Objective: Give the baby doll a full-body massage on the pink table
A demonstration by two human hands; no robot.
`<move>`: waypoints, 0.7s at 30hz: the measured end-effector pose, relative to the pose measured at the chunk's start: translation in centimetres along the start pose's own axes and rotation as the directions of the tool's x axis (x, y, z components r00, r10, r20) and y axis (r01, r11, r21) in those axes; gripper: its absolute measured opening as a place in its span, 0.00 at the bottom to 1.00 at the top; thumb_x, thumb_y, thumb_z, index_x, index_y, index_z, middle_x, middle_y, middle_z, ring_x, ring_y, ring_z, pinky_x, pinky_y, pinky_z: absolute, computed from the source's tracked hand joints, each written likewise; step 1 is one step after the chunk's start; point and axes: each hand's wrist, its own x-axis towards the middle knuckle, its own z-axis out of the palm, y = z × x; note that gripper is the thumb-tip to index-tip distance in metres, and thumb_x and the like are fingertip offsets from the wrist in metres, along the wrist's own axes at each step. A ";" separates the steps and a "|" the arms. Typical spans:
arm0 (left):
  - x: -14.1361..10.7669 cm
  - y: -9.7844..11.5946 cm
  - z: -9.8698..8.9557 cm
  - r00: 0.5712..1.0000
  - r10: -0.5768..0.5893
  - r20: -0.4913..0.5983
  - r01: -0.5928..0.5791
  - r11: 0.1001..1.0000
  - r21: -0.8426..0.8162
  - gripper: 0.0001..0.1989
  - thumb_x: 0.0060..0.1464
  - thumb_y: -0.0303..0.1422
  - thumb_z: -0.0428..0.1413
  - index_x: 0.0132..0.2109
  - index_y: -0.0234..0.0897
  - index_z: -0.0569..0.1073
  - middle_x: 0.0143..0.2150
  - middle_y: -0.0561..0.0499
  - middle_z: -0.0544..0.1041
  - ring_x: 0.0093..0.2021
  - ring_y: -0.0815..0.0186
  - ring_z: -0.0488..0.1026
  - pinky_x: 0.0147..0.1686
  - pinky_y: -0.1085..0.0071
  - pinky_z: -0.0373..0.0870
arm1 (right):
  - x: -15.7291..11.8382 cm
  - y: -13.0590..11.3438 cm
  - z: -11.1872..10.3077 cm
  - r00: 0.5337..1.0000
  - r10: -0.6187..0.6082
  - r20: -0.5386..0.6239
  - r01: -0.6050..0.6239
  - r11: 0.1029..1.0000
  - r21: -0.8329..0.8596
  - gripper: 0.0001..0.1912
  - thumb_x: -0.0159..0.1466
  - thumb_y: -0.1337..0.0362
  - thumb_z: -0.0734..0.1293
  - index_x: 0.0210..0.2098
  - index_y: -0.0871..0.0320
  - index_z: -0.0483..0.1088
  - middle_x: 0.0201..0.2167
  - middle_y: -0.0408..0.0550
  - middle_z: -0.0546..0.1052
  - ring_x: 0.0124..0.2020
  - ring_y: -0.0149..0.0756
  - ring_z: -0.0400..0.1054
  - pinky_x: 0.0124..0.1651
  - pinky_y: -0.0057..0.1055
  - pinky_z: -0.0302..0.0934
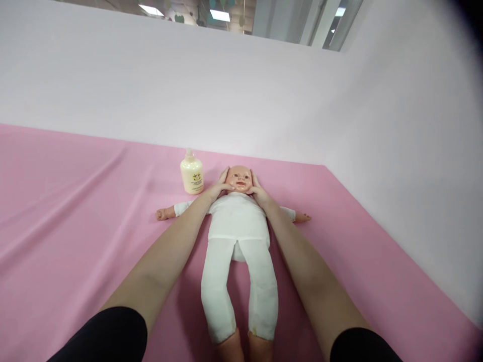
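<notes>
A baby doll (238,221) in a white top and white leggings lies on its back, arms spread out to both sides and feet toward me. My left hand (219,185) cups the left side of the doll's head, its thumb on the cheek near the chin. On the opposite side my right hand (258,189) cups the head in the same way. Both hands hold the head between them, and the fingers reaching behind it are partly hidden. Near my left hand stands a pale yellow pump bottle (192,173) with dark print, upright.
A pink sheet (94,211) with long creases covers the surface under the doll. White walls (169,90) rise along the back and the right side. Above the back wall, ceiling lights (220,15) show.
</notes>
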 end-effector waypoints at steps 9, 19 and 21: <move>-0.5 1.1 0.8 0.998 -0.059 -0.037 0.051 0.979 -0.200 0.55 0.30 0.27 0.49 0.70 0.42 0.41 0.70 0.52 0.50 0.61 0.54 0.62 0.60 0.59 0.59 | -0.7 -1.1 1.2 0.999 -0.020 -0.045 0.024 0.995 0.095 0.57 0.39 0.71 0.58 0.68 0.48 0.38 0.61 0.41 0.64 0.57 0.40 0.64 0.58 0.42 0.62; -0.7 1.0 0.6 0.999 -0.039 0.015 0.040 0.992 -0.121 0.58 0.33 0.23 0.56 0.70 0.47 0.38 0.71 0.52 0.42 0.67 0.52 0.53 0.63 0.59 0.54 | -0.4 -0.6 0.5 1.000 -0.014 -0.019 0.013 1.000 -0.015 0.58 0.40 0.72 0.61 0.68 0.44 0.35 0.65 0.37 0.57 0.62 0.40 0.59 0.61 0.41 0.58; -0.7 0.8 0.4 1.000 -0.011 0.020 0.012 0.998 -0.056 0.59 0.34 0.24 0.61 0.69 0.48 0.38 0.72 0.51 0.41 0.68 0.53 0.49 0.63 0.60 0.53 | -0.2 -0.3 0.2 1.000 -0.021 -0.001 0.021 0.999 -0.042 0.58 0.42 0.73 0.63 0.68 0.42 0.34 0.67 0.37 0.54 0.63 0.40 0.57 0.62 0.40 0.57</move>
